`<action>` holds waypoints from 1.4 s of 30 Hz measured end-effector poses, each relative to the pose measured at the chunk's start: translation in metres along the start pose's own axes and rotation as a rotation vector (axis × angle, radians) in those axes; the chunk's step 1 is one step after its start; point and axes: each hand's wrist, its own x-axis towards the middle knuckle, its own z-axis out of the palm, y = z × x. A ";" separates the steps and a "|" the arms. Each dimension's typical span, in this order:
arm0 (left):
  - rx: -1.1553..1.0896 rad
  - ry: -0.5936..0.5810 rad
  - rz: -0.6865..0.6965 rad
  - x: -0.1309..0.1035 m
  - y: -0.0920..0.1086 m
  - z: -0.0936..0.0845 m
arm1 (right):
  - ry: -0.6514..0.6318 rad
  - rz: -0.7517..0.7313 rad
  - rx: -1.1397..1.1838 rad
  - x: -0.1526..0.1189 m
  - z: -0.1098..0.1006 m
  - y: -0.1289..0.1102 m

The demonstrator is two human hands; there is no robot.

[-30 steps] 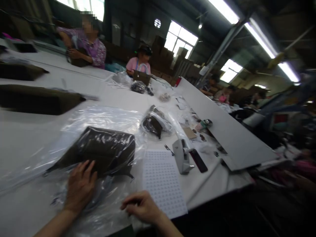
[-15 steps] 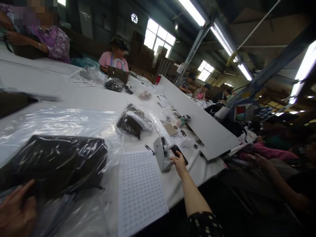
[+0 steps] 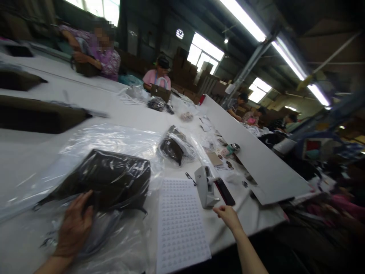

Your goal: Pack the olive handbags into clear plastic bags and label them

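Note:
My left hand (image 3: 74,220) lies on the lower side of a dark bag (image 3: 119,177) inside a clear plastic sleeve (image 3: 125,236); its fingers are stretched out with the thumb apart. Just in front of the grey tape dispenser (image 3: 203,188), my right hand (image 3: 229,217) is closed with thumb and fingertips pressed together. Whatever is pinched there is too small or clear to make out. A sheet of printed labels (image 3: 181,224) lies between the bag and my right hand. Behind the dispenser is a dark phone (image 3: 225,191).
Small scissors (image 3: 190,178) lie left of the dispenser. Beyond are another wrapped dark bag (image 3: 173,146), a jar (image 3: 230,150) and a long white board (image 3: 253,160). More dark bags (image 3: 37,114) lie at left. Co-workers (image 3: 95,53) sit across the table.
The view has turned left, so everything sits further right. My right hand has drawn back from the dispenser's front towards me. My left hand shows more fully against the wrapped bag.

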 end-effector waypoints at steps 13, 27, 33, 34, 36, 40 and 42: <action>-0.057 0.082 -0.071 -0.007 0.006 -0.013 | -0.743 -1.240 -0.547 -0.101 0.248 -0.345; 0.030 -0.015 0.011 -0.006 0.006 -0.008 | -0.282 -1.770 -0.735 -0.060 0.158 -0.249; -0.023 -0.020 0.012 0.008 -0.002 -0.003 | -0.489 -1.904 -0.533 -0.099 0.178 -0.098; -0.035 -0.041 0.017 0.013 -0.003 -0.003 | -0.518 -1.840 -0.508 -0.102 0.187 -0.095; -0.065 -0.096 0.025 0.024 -0.005 -0.009 | -0.637 -1.721 -0.458 -0.106 0.200 -0.104; -0.103 -0.166 0.025 0.019 0.000 -0.055 | -0.843 -1.248 -0.303 -0.114 0.196 -0.150; -0.156 -0.292 0.062 -0.007 0.009 -0.086 | -0.875 -0.991 -0.195 -0.117 0.188 -0.164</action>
